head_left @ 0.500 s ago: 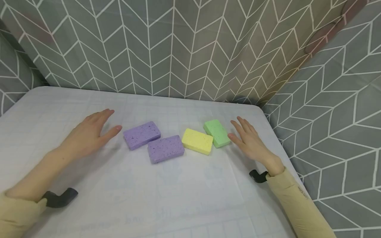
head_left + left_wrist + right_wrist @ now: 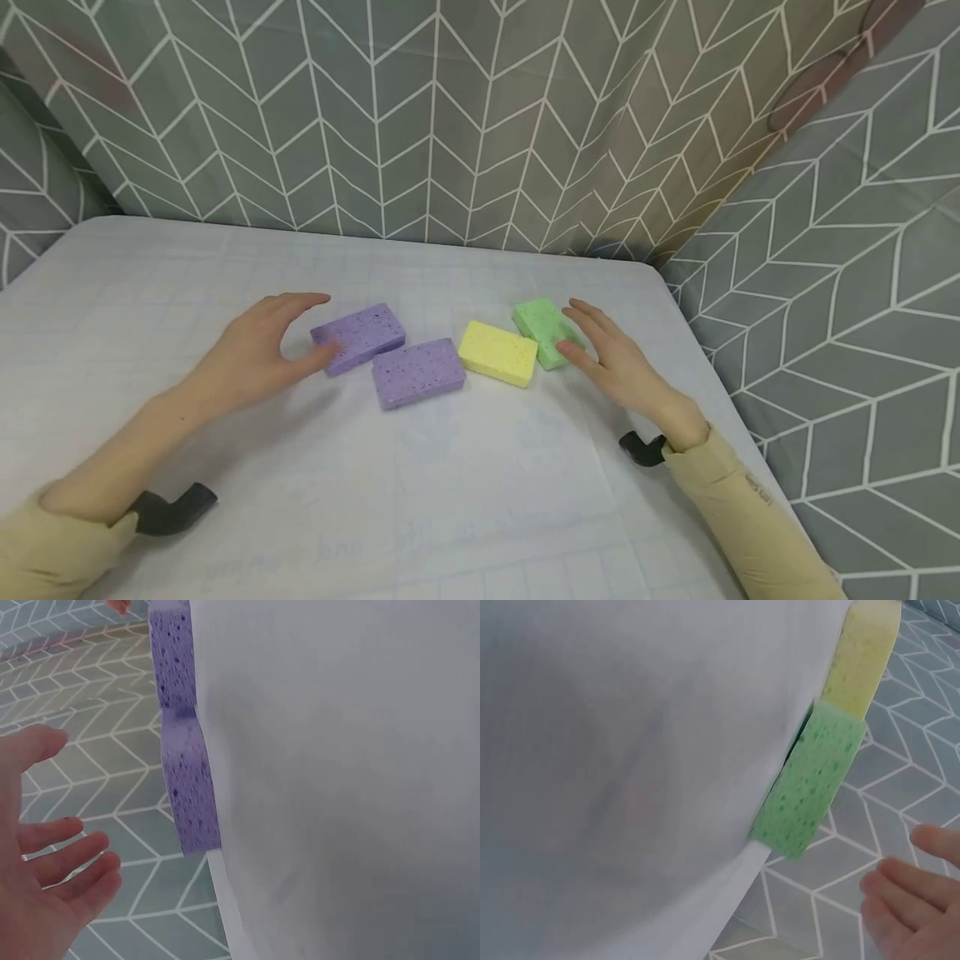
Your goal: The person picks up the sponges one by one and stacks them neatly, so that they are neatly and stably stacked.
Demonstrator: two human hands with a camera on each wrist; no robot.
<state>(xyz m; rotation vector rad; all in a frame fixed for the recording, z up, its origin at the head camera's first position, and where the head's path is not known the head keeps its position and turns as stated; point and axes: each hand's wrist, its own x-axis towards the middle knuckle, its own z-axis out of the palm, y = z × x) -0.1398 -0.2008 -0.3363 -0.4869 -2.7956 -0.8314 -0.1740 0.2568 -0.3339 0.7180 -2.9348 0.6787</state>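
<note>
Four sponges is avoided here; several sponges lie in a loose row on the white table. On the left is a purple sponge (image 2: 363, 333), with a second purple sponge (image 2: 418, 372) just right of it. A yellow sponge (image 2: 498, 354) follows, and a green sponge (image 2: 542, 323) sits at the right end. My left hand (image 2: 251, 354), fingers spread from the thumb, hovers at the left purple sponge; its thumb tip overlaps that sponge in the head view. My right hand (image 2: 618, 367) is beside the green sponge, its fingertips overlapping the sponge's right edge. Neither hand grips anything.
The table (image 2: 480, 483) is covered with a white cloth bearing faint print. Grey curtains (image 2: 405, 117) with white chevron lines hang behind and along the right side. Black curved pieces (image 2: 176, 510) show at both wrists, below the beige sleeves.
My left hand has moved right, to the left purple sponge, its fingers more bent. My right hand has shifted slightly left over the green sponge's edge. The sponges have stayed in place.
</note>
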